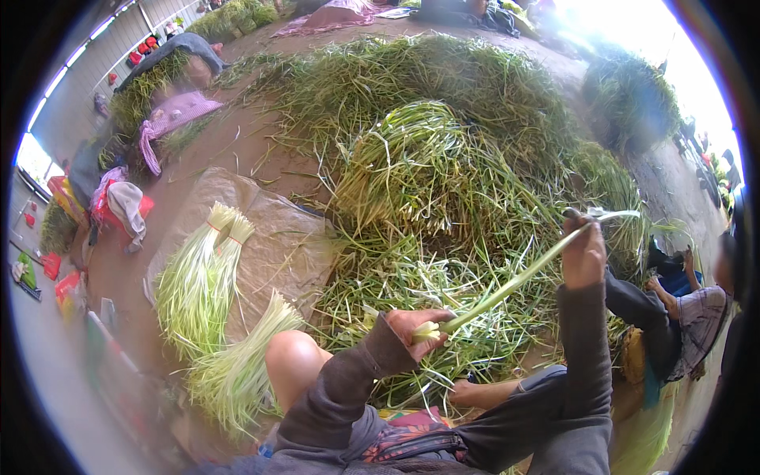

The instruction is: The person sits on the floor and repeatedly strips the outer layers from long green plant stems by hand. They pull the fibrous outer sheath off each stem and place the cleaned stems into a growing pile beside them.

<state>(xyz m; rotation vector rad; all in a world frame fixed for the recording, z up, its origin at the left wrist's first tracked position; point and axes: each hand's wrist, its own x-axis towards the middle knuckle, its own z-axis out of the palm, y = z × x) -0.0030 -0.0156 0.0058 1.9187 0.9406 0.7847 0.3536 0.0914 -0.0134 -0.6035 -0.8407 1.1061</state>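
Note:
Stretched between my hands is a small bundle of pale green stalks (516,276), which look like garlic chives. My left hand (418,332) is wrapped around the end with the whitish cut bases, which stick out toward me. Farther up and to the right, my right hand (583,252) grips the other end, where a pale strand curls out past the fingers. Below the stalks spreads a litter of loose green leaves (475,297). Just beyond lies a heap of untrimmed stalks (415,160).
To the left, two banded bundles (205,279) lie on a brown plastic sheet (285,237), with a loose pale bundle (255,362) beside my knee. A larger leaf pile (463,71) stands behind. Another person (694,320) sits at the right. Red bags (133,208) lie far left.

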